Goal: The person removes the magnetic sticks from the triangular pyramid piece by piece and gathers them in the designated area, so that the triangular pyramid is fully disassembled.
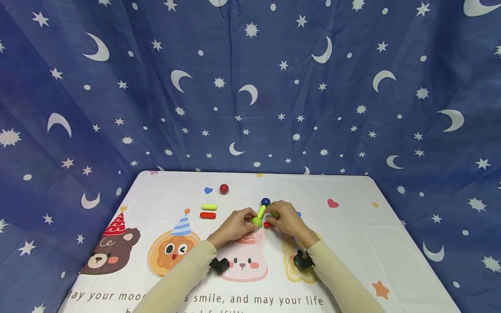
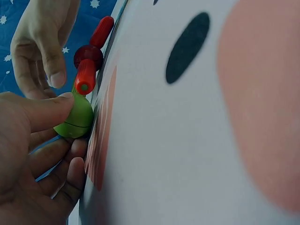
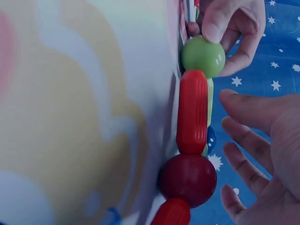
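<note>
My left hand (image 1: 237,224) pinches a light green ball (image 1: 256,221) between thumb and fingers, low over the tabletop. From that ball a yellow-green rod (image 1: 261,211) runs to a dark blue ball (image 1: 265,202). Close by on the right, a red rod (image 3: 192,112) meets a dark red ball (image 3: 187,180), with a second red rod (image 2: 102,32) on the ball's other side. Whether the red rod joins the green ball, I cannot tell. My right hand (image 1: 287,219) hovers beside these pieces, fingers apart and loosely bent in the right wrist view, gripping nothing. It hides the dark red ball from the head view.
Left of the hands lie a loose yellow-green rod (image 1: 209,207) and a loose red rod (image 1: 208,215). A red ball (image 1: 224,188) sits farther back. The white tablecloth (image 1: 352,243) has printed cartoon figures; a blue star-patterned curtain (image 1: 250,130) hangs behind the table.
</note>
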{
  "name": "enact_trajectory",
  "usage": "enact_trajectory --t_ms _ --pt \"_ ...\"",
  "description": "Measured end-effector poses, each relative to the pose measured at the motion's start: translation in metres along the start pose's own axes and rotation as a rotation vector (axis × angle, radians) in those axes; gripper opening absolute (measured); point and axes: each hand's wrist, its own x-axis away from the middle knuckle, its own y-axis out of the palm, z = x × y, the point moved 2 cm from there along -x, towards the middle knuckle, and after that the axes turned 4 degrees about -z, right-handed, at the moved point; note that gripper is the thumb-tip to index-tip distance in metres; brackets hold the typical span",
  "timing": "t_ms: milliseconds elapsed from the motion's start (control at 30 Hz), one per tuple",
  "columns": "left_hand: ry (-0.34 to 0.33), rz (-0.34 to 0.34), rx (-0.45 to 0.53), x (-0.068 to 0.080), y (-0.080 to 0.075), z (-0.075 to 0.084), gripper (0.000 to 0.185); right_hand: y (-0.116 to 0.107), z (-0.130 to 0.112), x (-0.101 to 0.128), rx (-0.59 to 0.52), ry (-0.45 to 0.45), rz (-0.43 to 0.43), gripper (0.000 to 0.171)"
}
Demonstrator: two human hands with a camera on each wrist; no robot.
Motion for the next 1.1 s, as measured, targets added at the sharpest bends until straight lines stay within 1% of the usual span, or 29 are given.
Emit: enact_trajectory --t_ms 100,367,467,567,733,967,1100 --pt "-0.002 -0.002 0.003 0.000 -0.001 0.001 0.029 -0.003 0.000 -0.008 0.042 -0.019 0.018 0.021" --pt "0.012 -0.007 0.014 0.002 -0.001 0.000 0.027 0.005 0.001 -0.025 0.152 -0.049 -0.063 0.023" --pt "0.010 -0.008 0.021 0.002 -0.002 0.001 0.027 0.007 0.002 -0.028 0.179 -0.059 -0.074 0.023" --pt "-0.006 -0.008 0.031 0.003 -0.003 0.001 0.027 0.008 0.002 -0.030 0.210 -0.065 -0.077 0.023" --pt "-0.012 -0.002 0.031 0.002 -0.003 -0.001 0.028 0.010 0.002 -0.031 0.237 -0.070 -0.081 0.026" --pt "-0.009 0.005 0.040 0.003 -0.002 -0.002 0.029 0.011 0.003 -0.031 0.252 -0.064 -0.092 0.026" --pt "-0.027 -0.013 0.050 0.004 -0.002 -0.001 0.029 0.012 0.004 -0.032 0.248 -0.054 -0.086 0.025"
